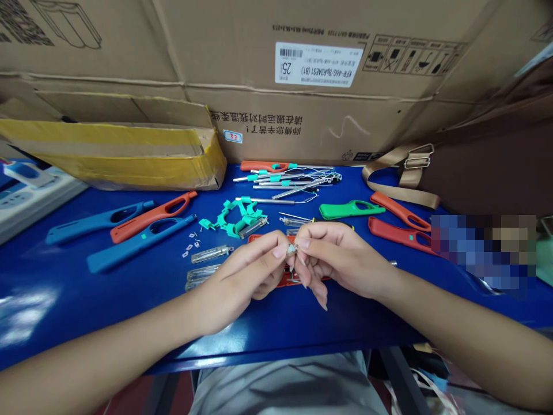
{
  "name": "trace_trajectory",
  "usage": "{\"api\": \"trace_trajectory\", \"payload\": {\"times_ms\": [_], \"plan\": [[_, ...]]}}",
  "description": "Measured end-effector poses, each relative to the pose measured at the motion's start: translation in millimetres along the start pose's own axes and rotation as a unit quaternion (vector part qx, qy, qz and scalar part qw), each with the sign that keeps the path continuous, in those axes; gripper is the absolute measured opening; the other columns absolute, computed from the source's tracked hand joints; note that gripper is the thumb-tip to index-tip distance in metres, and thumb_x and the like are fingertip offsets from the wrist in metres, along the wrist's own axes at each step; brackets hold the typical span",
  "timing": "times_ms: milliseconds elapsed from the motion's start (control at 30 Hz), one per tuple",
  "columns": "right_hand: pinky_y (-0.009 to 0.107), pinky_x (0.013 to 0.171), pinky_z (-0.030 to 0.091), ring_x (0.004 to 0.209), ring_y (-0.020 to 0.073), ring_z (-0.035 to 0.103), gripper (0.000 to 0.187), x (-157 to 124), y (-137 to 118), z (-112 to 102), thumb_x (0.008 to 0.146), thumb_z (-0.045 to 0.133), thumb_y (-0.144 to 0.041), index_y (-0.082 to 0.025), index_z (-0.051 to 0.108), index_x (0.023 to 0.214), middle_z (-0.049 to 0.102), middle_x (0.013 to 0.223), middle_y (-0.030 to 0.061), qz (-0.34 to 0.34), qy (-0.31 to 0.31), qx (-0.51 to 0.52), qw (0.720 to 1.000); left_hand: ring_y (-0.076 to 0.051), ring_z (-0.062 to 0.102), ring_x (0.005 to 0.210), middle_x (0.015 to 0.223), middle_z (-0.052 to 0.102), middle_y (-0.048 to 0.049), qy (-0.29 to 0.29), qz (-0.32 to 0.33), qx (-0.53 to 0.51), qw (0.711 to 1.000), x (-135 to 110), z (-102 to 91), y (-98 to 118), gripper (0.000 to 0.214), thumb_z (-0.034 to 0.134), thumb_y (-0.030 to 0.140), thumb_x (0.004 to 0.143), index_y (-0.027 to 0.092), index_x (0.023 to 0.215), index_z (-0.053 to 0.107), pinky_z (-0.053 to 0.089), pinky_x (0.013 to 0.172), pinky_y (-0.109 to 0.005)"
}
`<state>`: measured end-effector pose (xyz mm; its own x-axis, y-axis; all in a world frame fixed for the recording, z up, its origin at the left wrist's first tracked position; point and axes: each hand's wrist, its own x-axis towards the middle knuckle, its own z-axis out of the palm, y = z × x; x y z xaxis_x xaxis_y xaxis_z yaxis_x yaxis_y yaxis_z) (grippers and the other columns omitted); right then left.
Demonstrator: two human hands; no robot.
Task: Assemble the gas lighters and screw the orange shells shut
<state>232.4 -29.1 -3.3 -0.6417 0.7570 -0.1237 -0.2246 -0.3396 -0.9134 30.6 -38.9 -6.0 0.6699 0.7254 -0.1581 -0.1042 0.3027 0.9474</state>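
Note:
My left hand point(254, 262) and my right hand point(334, 253) meet over the middle of the blue table, thumbs and fingers pinched together. Between the fingertips is a small pale part point(291, 249), mostly covered; its exact kind does not show. Under my hands lies an orange-red lighter casing half point(288, 280), largely hidden by the fingers. To the left of my left hand are clear lighter fuel tanks point(211, 253). Beyond the hands sits a loose heap of teal plastic triggers point(235, 216).
Long-lighter casings, blue point(138, 242), red-orange point(153, 218) and green point(354, 208), lie on both sides. Metal lighter tubes with wires point(280, 178) lie at the back before a cardboard box point(242, 69). A taped carton point(164, 167) and power strip point(38, 193) stand left; a tan strap point(401, 185) lies right.

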Motion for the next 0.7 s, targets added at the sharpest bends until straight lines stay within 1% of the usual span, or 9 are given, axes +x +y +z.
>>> {"api": "trace_trajectory", "payload": {"times_ms": [133, 267, 400, 567, 700], "plan": [[0.017, 0.04, 0.052, 0.041, 0.0074, 0.06, 0.023, 0.4, 0.6, 1.9, 0.096, 0.059, -0.028, -0.016, 0.058, 0.077, 0.068, 0.063, -0.0033, -0.011, 0.015, -0.013, 1.0, -0.007, 0.023, 0.054, 0.064, 0.032, 0.0078, 0.001, 0.013, 0.023, 1.0, -0.9, -0.3, -0.1, 0.033, 0.047, 0.048, 0.105, 0.019, 0.089, 0.05, 0.018, 0.047, -0.02], [0.016, 0.038, 0.05, 0.037, 0.0054, 0.052, 0.019, 0.6, 1.5, 6.2, 0.093, 0.061, -0.024, -0.017, 0.058, 0.075, 0.063, 0.056, -0.0059, -0.037, 0.046, -0.024, 0.998, -0.007, 0.025, 0.055, 0.064, 0.033, 0.0076, -0.001, 0.014, 0.041, 0.999, -2.4, -1.6, -1.1, 0.033, 0.046, 0.049, 0.105, 0.019, 0.091, 0.051, 0.02, 0.048, -0.019], [0.016, 0.035, 0.048, 0.036, 0.0045, 0.045, 0.018, 0.2, 3.4, 8.4, 0.09, 0.064, -0.025, -0.017, 0.059, 0.074, 0.058, 0.053, -0.0072, -0.045, 0.06, -0.016, 0.997, -0.007, 0.025, 0.054, 0.064, 0.032, 0.008, -0.005, 0.011, 0.04, 0.999, -2.4, -2.1, -2.5, 0.034, 0.046, 0.05, 0.105, 0.019, 0.09, 0.05, 0.021, 0.047, -0.019], [0.017, 0.034, 0.046, 0.034, 0.005, 0.046, 0.024, 1.0, 8.0, 7.5, 0.09, 0.067, -0.03, -0.017, 0.06, 0.072, 0.057, 0.052, -0.007, -0.041, 0.068, 0.006, 0.997, -0.006, 0.025, 0.054, 0.064, 0.032, 0.008, -0.007, 0.004, 0.044, 0.999, -1.3, -2.3, -3.6, 0.035, 0.045, 0.051, 0.105, 0.019, 0.089, 0.048, 0.021, 0.047, -0.019], [0.016, 0.034, 0.045, 0.034, 0.0055, 0.049, 0.024, 1.6, 9.7, 7.7, 0.091, 0.065, -0.028, -0.016, 0.059, 0.07, 0.057, 0.053, -0.0067, -0.033, 0.072, 0.008, 0.997, -0.006, 0.026, 0.055, 0.064, 0.032, 0.0079, 0.002, 0.002, 0.061, 0.998, -2.5, -1.6, -3.6, 0.037, 0.043, 0.051, 0.106, 0.019, 0.088, 0.047, 0.021, 0.048, -0.019]]}}
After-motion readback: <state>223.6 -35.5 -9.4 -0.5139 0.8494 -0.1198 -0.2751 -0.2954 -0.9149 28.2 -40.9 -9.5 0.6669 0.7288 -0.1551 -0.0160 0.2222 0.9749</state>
